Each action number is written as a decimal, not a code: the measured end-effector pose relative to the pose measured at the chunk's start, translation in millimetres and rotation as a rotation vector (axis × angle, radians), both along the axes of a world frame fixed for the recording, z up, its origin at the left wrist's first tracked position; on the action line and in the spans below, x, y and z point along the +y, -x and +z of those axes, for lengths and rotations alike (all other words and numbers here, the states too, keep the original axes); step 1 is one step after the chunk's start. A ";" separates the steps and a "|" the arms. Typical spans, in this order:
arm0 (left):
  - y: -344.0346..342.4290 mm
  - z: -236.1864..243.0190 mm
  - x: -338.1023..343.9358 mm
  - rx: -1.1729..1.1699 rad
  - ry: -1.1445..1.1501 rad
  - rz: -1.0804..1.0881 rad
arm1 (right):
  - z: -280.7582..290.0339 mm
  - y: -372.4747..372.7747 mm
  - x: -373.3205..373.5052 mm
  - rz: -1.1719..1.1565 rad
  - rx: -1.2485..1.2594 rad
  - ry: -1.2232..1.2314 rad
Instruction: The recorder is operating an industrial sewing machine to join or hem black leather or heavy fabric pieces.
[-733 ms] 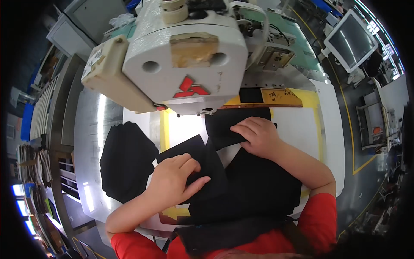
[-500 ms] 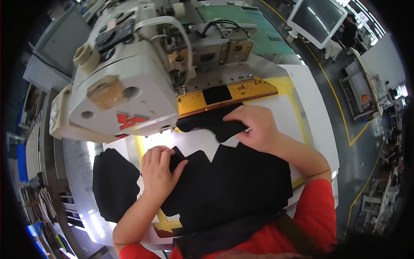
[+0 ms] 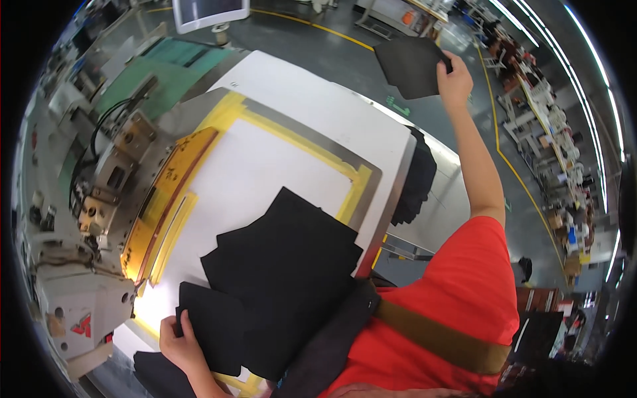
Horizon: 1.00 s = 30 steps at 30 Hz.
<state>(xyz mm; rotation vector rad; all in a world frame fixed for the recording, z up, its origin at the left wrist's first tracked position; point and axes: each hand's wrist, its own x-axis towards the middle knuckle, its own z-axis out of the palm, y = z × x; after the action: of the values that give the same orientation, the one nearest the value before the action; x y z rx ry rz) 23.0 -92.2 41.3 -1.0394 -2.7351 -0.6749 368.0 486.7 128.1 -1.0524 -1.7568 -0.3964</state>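
Observation:
My right hand [image 3: 454, 83] is raised at the upper right, closed on the edge of a dark fabric piece [image 3: 405, 63], away from the work surface. My left hand [image 3: 180, 338] grips the left edge of a black piece [image 3: 212, 331] at the lower left. Beside and under that piece, a larger spread of overlapping black pieces [image 3: 282, 265] lies on the white plate [image 3: 265, 162] with yellow tape round it. At the far left stands the sewing machine head [image 3: 83, 318] with a yellow clamp bar [image 3: 169, 199].
A stack of dark pieces [image 3: 415, 179] lies on a side table [image 3: 438, 212] to the right. Behind are a monitor [image 3: 209, 13], yellow floor lines and rows of workbenches [image 3: 531, 126]. More black fabric [image 3: 152, 371] lies at the lower left.
The view has swung to the right. My right hand has left the machine and risen outward with a fabric piece. My left hand stays on fabric at the left.

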 end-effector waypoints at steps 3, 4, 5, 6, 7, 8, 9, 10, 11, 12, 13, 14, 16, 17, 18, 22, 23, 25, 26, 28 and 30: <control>1.6 0.3 2.7 -0.169 -0.126 0.051 | -48.2 -51.3 -8.6 -0.064 -0.189 0.165; 1.3 0.1 5.4 -0.126 -0.141 0.018 | -72.7 -63.5 -13.0 -0.050 -0.207 0.247; 1.5 -0.1 7.7 -0.082 -0.155 -0.012 | -99.3 -74.2 -19.0 -0.032 -0.223 0.331; 1.6 -0.7 7.4 -0.078 -0.154 -0.021 | -124.7 -81.8 -26.9 -0.047 -0.290 0.486; 2.9 -1.9 6.9 -0.100 -0.145 -0.011 | -149.5 -89.2 -34.3 -0.060 -0.358 0.641; 4.6 -2.8 6.7 -0.123 -0.138 0.000 | -179.0 -101.7 -37.3 -0.012 -0.494 0.791; 5.8 -3.6 4.9 -0.120 -0.136 0.009 | -198.3 -109.4 -38.0 0.053 -0.636 0.940; 6.8 -3.5 1.0 -0.150 -0.159 0.009 | -197.4 -107.1 -41.6 0.078 -0.642 0.944; 6.1 -2.7 -2.1 -0.179 -0.183 0.012 | -192.5 -106.0 -42.1 0.046 -0.507 1.088; 3.1 -0.1 0.1 -0.157 -0.200 -0.006 | -182.3 -101.5 -41.7 0.018 -0.374 1.228; 2.3 3.1 4.8 -0.133 -0.213 -0.023 | -167.5 -95.3 -43.3 -0.080 -0.372 0.829; 2.7 5.2 7.9 -0.160 -0.220 -0.048 | -144.9 -88.7 -38.2 -0.049 -0.246 0.674; 6.8 0.1 -2.3 -0.170 -0.195 -0.026 | -87.1 -26.9 -59.9 0.148 0.008 0.628; 4.8 3.8 -1.8 -0.212 -0.189 0.005 | -68.9 4.2 -74.5 0.327 0.080 0.610; 4.7 4.6 -0.9 -0.157 -0.204 -0.010 | -55.6 33.3 -90.2 0.426 -0.039 0.637; 11.3 6.6 -2.2 -0.064 -0.184 0.054 | -42.8 144.7 -207.9 1.085 -0.593 0.699; 13.7 6.8 -0.8 -0.043 -0.194 0.067 | -42.7 160.9 -228.4 1.204 -0.683 0.594; 17.3 8.4 1.2 -0.076 -0.176 0.132 | -34.9 186.1 -245.3 1.196 -0.866 0.660; 19.2 5.8 -1.1 -0.091 -0.152 0.176 | -31.5 194.6 -252.7 1.153 -1.044 0.725; 19.9 3.2 -7.4 -0.064 -0.149 0.192 | -17.7 210.4 -256.7 1.179 -1.208 0.828; 17.9 3.6 -8.3 -0.058 -0.130 0.211 | -15.8 219.4 -258.0 1.211 -1.430 0.923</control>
<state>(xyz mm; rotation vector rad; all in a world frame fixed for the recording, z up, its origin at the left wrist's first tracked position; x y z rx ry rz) 5.0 -100.5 44.9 -0.7023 -2.7532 -0.8452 148.6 228.7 112.3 0.1923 -3.5948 0.7225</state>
